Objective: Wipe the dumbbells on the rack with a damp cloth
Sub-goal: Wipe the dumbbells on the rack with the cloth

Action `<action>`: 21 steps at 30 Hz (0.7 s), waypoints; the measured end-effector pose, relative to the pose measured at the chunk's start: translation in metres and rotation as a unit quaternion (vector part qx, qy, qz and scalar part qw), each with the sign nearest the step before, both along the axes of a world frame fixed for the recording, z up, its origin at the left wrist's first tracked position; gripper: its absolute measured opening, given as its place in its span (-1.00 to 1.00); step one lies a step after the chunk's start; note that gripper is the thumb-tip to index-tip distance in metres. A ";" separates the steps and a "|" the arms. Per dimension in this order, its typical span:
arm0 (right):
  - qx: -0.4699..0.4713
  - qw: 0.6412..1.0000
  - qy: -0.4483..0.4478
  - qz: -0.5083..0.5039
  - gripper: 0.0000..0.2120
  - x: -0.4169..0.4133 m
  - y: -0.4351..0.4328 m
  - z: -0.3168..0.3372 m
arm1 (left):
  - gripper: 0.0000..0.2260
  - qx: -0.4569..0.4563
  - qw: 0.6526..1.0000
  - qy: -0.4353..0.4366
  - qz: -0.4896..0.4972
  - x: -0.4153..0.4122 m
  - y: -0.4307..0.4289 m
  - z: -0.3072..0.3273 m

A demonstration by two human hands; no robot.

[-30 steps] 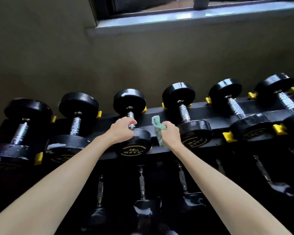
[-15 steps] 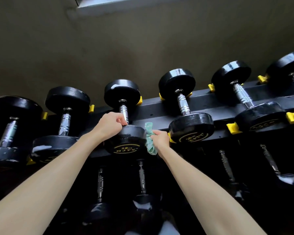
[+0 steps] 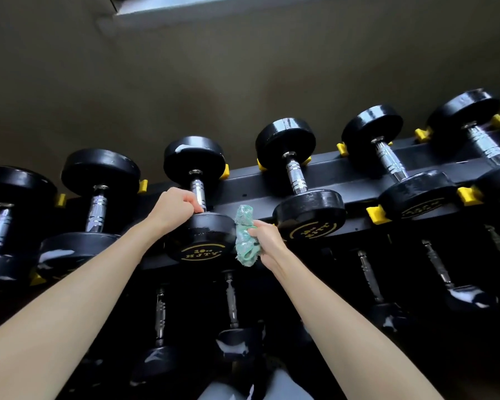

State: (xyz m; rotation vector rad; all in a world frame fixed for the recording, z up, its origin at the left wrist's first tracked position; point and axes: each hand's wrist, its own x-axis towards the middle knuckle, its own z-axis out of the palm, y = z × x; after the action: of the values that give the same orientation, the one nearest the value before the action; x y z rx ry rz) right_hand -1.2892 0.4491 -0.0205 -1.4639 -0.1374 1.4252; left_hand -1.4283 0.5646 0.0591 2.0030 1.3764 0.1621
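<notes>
Your left hand (image 3: 176, 209) is curled round the ribbed chrome handle (image 3: 198, 189) of the black round-headed rubber dumbbell (image 3: 200, 243) marked 10. The fingers wrap the near end of the handle, right where it meets the near head (image 3: 207, 226). Your right hand (image 3: 267, 244) pinches a crumpled pale-green terry cloth (image 3: 244, 241). Thumb and fingers close on its right side, so most of the wad stands out to the left of the fingertips. That is the relation to mind: the near head lies directly left of the cloth, its rounded rim touching the wad or just beside it; I cannot tell which. The dumbbell's long axis runs straight away from you, from the near head below your left fingers to the far head (image 3: 195, 160) beyond them, and it rests across the black steel rack (image 3: 272, 194). Your right hand is therefore the nearer one to that rim. I judge the next stroke should sweep leftward round the head while the left hand steadies the handle.
</notes>
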 end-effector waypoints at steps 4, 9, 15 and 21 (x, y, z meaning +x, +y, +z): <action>0.035 0.999 -0.008 -0.016 -0.68 -0.003 0.004 0.020 | -0.64 -0.060 0.998 -0.020 0.011 -0.007 0.004 0.002; 0.011 0.990 -0.138 -0.019 -0.74 -0.018 0.020 0.037 | -0.60 -0.075 0.987 -0.100 0.100 -0.029 0.014 0.006; 0.017 0.950 -0.298 0.097 -0.86 -0.046 0.060 0.067 | -0.64 -0.066 0.973 -0.146 0.168 -0.062 0.021 0.006; -0.092 0.841 -0.449 0.288 -0.82 -0.086 0.111 0.067 | -0.67 -0.069 0.956 -0.182 0.219 -0.090 0.030 -0.002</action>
State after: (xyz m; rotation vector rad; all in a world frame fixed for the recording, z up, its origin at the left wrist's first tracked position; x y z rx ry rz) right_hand -1.3754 0.5596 0.0468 -2.2875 -1.1363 1.0752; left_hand -1.5186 0.5948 0.0571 1.4398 1.5148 0.5882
